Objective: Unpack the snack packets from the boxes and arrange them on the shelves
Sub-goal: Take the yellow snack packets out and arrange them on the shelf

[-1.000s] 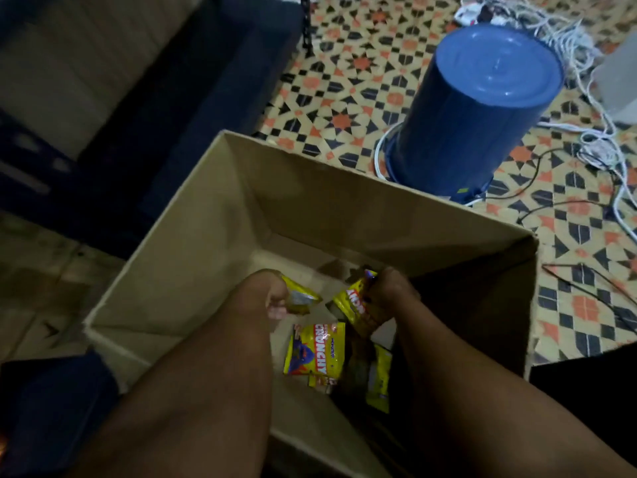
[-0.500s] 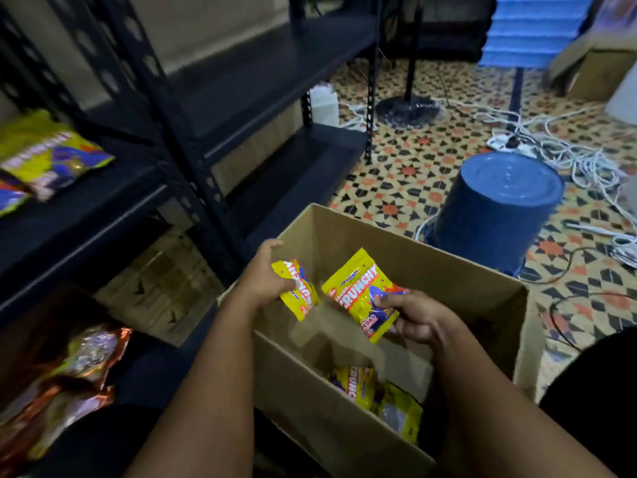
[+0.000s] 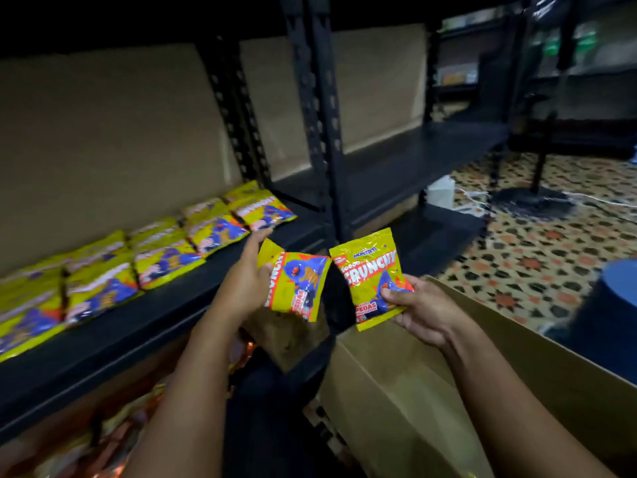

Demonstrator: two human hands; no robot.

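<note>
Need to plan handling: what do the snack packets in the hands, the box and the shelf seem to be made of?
Packet in the left hand and packet in the right hand: thin glossy plastic film, likely; they crinkle and catch highlights. Box: plain brown corrugated cardboard by its matte tan walls. Shelf: dark board on black uprights with punched holes, probably painted metal.
</note>
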